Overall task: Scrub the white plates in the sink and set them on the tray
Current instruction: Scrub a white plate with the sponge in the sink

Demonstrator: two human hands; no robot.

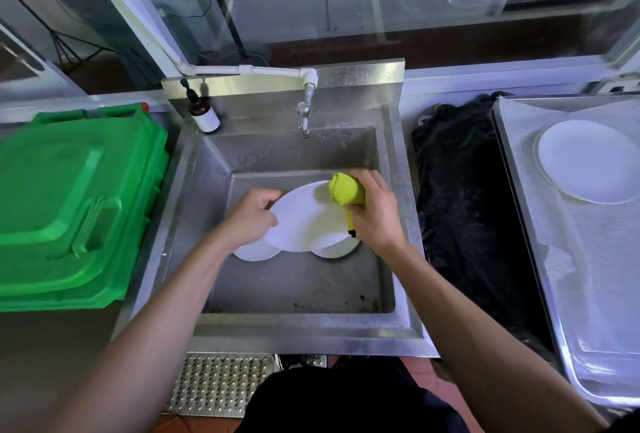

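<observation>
My left hand (pixel 252 214) grips the left rim of a white plate (pixel 301 221), held tilted above the steel sink (pixel 298 280). My right hand (pixel 375 214) is closed around a yellow-green scrubber (pixel 344 188), whose head presses on the plate's upper right edge. Two more white plates lie on the sink floor beneath it, one at the left (pixel 256 252) and one at the right (pixel 337 249), both partly hidden. Another white plate (pixel 588 162) rests on the mesh-lined tray (pixel 588 294) at the far right.
A tap (pixel 304 114) hangs over the back of the sink, with a brown bottle (pixel 204 115) on the ledge left of it. A green bin lid (pixel 69 204) fills the left side. Black cloth (pixel 464 204) lies between sink and tray.
</observation>
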